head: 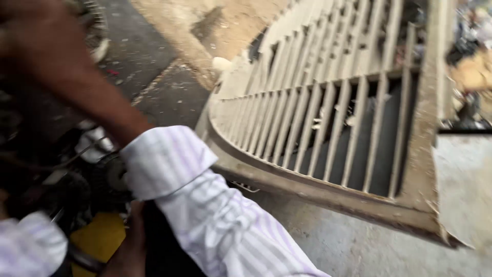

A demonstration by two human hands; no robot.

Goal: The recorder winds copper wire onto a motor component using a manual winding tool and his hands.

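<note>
The biggest thing was one big metal grate [328,128] with a curved edge. It had many thin bars, too blurry to count. It lay on the pale concrete floor [359,246] on the right. Behind it there was dark ground [154,66] and one sandy patch [225,20].

Next biggest was the person's right arm [215,220], in a white sleeve with purple stripes. It reached across from the bottom up to the top left. The right hand [31,36] was up in that corner. It was so blurry that I could not tell if it was open or closed.

Under the arm, on the left, sat a clump of dark machine parts [61,184]. They were just beside the grate's edge, not on it. I saw two striped sleeves in all. The second, the left sleeve [28,249], was at the bottom corner. A brown shape [128,251] near it could have been the left hand, but I could not tell, or see what it did.

One yellow part [100,236] showed below the dark parts. One small white lump [221,63] lay past the grate.

I think this reach would go best done slowly, with the head held steady and the loose cuff [164,159] kept away from the dark parts.
</note>
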